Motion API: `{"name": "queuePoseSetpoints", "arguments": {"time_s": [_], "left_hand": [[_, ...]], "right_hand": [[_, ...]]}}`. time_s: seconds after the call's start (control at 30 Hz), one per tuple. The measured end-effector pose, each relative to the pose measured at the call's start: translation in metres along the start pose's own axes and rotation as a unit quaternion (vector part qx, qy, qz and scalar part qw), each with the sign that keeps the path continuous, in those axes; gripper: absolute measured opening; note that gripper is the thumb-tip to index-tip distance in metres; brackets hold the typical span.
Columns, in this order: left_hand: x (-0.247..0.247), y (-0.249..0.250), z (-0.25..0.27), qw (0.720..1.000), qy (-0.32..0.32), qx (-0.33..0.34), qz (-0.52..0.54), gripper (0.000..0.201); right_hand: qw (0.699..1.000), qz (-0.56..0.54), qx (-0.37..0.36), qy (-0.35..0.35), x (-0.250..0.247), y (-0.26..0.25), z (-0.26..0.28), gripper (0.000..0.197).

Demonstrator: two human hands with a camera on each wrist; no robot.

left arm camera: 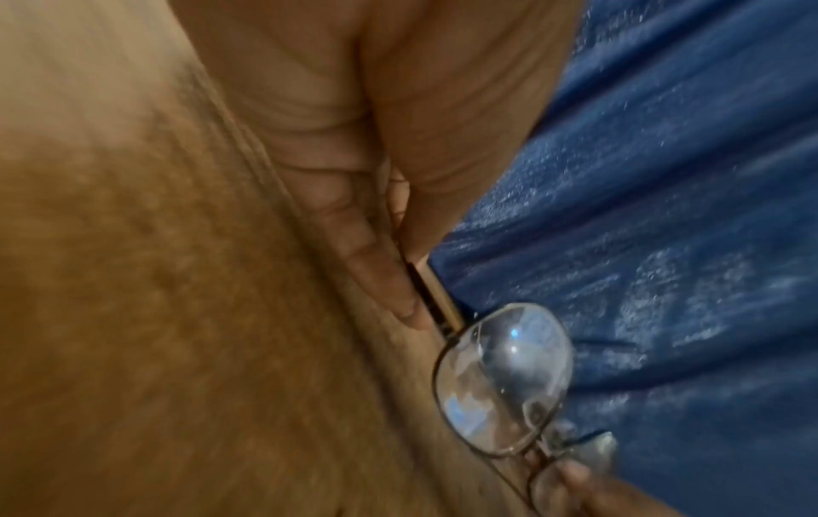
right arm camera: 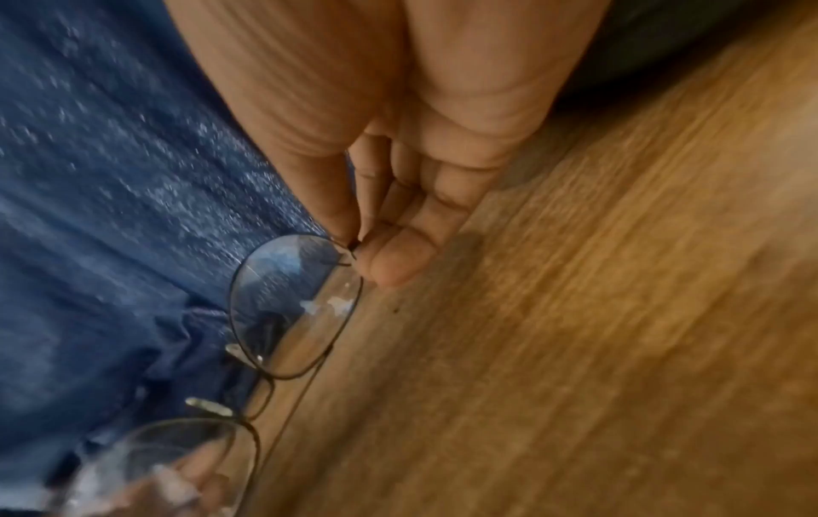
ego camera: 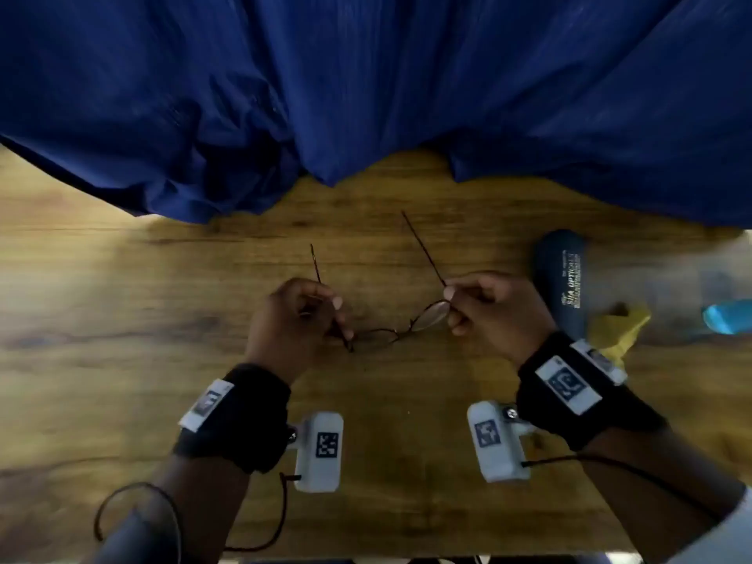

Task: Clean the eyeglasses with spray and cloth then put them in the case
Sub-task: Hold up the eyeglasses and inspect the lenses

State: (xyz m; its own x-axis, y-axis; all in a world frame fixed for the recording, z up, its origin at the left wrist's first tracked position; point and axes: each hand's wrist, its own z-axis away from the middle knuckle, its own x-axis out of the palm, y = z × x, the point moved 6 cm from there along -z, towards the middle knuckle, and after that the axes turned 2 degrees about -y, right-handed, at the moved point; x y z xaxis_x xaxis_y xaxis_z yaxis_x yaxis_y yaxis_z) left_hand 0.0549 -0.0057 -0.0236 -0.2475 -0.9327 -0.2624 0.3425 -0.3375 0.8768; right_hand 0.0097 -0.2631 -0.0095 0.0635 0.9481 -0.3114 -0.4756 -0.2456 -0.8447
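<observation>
Thin-framed eyeglasses (ego camera: 401, 331) are held just above the wooden table (ego camera: 122, 319) with both temple arms unfolded and pointing away from me. My left hand (ego camera: 321, 315) pinches the left end of the frame at its hinge, and my right hand (ego camera: 453, 307) pinches the right end. The left wrist view has one smeared lens (left arm camera: 504, 377) below my fingers (left arm camera: 385, 276). In the right wrist view the other lens (right arm camera: 292, 304) hangs from my fingertips (right arm camera: 389, 259). A dark blue glasses case (ego camera: 563, 287), a yellow cloth (ego camera: 618, 327) and a light blue spray bottle (ego camera: 728, 317) lie at the right.
A large dark blue cloth (ego camera: 366, 87) covers the far half of the table and hangs close behind the glasses. Bare wood lies to the left and in front of my hands.
</observation>
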Motion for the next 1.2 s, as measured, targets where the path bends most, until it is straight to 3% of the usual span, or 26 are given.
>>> {"name": "queuePoseSetpoints", "arguments": {"time_s": [0.17,0.37,0.5,0.67,0.77,0.83,0.9,1.0,1.2], "left_hand": [[-0.009,0.013,-0.014,0.994,-0.007,0.081,0.073,0.007],[-0.009,0.045,-0.014,0.967,-0.016,0.136,0.213,0.023],[-0.006,0.060,-0.015,0.940,-0.027,0.143,0.308,0.016],[0.009,0.070,-0.007,0.922,-0.012,0.174,0.346,0.033],[0.021,0.071,0.008,0.915,0.004,0.180,0.362,0.022],[0.029,0.067,0.014,0.914,0.011,0.186,0.360,0.017],[0.031,0.063,0.015,0.921,0.024,0.203,0.333,0.014],[0.036,0.059,0.015,0.920,0.000,0.214,0.327,0.017],[0.037,0.074,0.023,0.878,-0.022,0.285,0.384,0.024]], "right_hand": [[0.983,-0.158,-0.086,0.027,-0.003,-0.008,-0.002,0.023],[0.937,-0.290,-0.193,0.019,-0.014,-0.035,0.004,0.014],[0.917,-0.277,-0.284,0.031,-0.028,-0.046,0.021,0.019],[0.886,-0.271,-0.370,0.069,-0.039,-0.049,0.042,0.027],[0.885,-0.252,-0.383,0.082,-0.040,-0.041,0.047,0.029],[0.880,-0.250,-0.400,0.065,-0.038,-0.041,0.052,0.016],[0.879,-0.221,-0.419,0.057,-0.034,-0.042,0.055,0.017],[0.877,-0.179,-0.432,0.109,-0.042,-0.041,0.052,0.014],[0.864,-0.182,-0.449,0.135,-0.044,-0.041,0.055,0.021]]}}
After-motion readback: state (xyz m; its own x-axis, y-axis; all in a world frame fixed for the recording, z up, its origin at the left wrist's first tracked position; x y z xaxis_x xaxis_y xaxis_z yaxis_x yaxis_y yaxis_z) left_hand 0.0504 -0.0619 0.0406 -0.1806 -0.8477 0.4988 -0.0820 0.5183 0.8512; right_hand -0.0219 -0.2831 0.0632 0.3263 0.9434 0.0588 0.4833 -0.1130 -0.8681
